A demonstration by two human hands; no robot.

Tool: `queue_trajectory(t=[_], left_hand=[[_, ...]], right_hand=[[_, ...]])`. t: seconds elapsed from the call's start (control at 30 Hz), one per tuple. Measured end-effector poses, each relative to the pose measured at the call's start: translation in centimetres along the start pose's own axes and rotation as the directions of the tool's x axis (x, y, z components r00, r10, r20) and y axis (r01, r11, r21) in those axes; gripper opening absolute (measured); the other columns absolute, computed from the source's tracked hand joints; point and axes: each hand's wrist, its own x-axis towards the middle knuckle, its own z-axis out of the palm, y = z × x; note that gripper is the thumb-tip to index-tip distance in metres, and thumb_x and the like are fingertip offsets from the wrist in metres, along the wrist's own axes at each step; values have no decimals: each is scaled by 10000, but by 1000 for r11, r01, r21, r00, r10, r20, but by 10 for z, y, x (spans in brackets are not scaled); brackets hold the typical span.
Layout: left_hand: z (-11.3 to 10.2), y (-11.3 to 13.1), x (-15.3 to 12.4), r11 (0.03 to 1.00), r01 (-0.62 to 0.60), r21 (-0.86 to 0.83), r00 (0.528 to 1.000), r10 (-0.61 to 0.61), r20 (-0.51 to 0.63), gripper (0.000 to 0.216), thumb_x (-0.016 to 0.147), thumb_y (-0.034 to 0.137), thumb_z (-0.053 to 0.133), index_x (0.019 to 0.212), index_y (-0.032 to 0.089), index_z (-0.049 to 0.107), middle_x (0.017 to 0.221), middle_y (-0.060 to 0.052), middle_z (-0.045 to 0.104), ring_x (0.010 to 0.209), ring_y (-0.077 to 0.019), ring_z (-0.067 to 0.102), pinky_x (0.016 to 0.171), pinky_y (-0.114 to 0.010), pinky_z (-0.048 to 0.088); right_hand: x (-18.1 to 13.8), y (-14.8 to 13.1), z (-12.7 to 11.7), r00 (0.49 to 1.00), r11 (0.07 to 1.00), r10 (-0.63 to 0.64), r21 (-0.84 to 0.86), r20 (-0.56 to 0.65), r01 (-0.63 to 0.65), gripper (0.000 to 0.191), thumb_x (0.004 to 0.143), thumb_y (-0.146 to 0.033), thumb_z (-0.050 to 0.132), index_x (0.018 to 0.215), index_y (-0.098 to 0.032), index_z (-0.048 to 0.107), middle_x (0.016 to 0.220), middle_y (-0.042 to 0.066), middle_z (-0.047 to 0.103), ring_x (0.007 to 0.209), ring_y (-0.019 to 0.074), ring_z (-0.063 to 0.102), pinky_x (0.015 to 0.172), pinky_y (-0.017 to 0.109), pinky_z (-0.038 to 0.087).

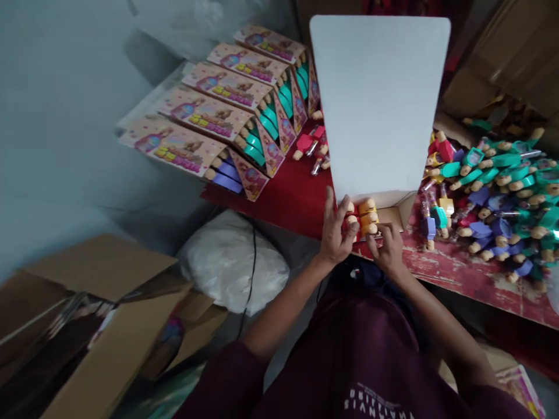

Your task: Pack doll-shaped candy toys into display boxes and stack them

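An open cardboard display box [404, 210] stands at the near edge of a red table [288, 201], its tall white lid [379, 105] raised upright. Small orange and red toys [365, 216] lie in its tray. My left hand [335, 228] rests on the box's left front corner with fingers partly spread, touching the toys. On the right side of the tray my right hand [386, 247] is curled, its fingertips pinched on an orange toy.
Several filled pink display boxes [209, 116] lean in a row at the table's back left. A heap of loose teal, purple and red toys [498, 192] covers the right. Below the table lie a white bag [231, 262] and open cartons [100, 326].
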Motion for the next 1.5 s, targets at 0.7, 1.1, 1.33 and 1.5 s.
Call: queue_trajectory(t=[0.7, 1.1, 1.33, 1.5], left_hand=[[12, -2, 2, 909, 345, -235, 937, -346, 39, 731, 1024, 586, 490, 1642, 243, 305, 1663, -132, 369, 1508, -283, 420, 1271, -414, 327], [9, -6, 13, 924, 307, -227, 952, -294, 89, 645, 1024, 586, 508, 1620, 415, 328, 1725, 115, 247, 1613, -289, 202, 1362, -466, 133], [13, 3, 12, 922, 339, -188, 940, -325, 100, 810, 1009, 665, 452, 1661, 227, 254, 1745, -95, 205, 1630, -254, 116, 1341, -396, 94], [13, 2, 12, 904, 361, -230, 932, -342, 116, 818, 999, 668, 481, 1659, 241, 256, 1753, -95, 173, 1613, -258, 207, 1334, -394, 101]], right_hand=[[-121, 161, -71, 610, 767, 563, 76, -558, -637, 440, 1004, -496, 482, 1235, -134, 578, 1152, 174, 640, 1044, 253, 614, 930, 455, 536], [-151, 183, -63, 671, 775, 508, -52, -540, -629, 350, 1035, -448, 447, 1098, -161, 637, 1054, 141, 693, 1017, 245, 623, 964, 453, 518], [-150, 180, -65, 695, 781, 501, -75, -516, -620, 341, 1042, -438, 431, 1084, -172, 639, 1046, 127, 686, 1015, 247, 615, 978, 451, 505], [-145, 176, -67, 686, 777, 522, -48, -507, -628, 363, 1015, -446, 439, 1050, -152, 650, 1030, 156, 689, 1007, 281, 624, 978, 490, 491]])
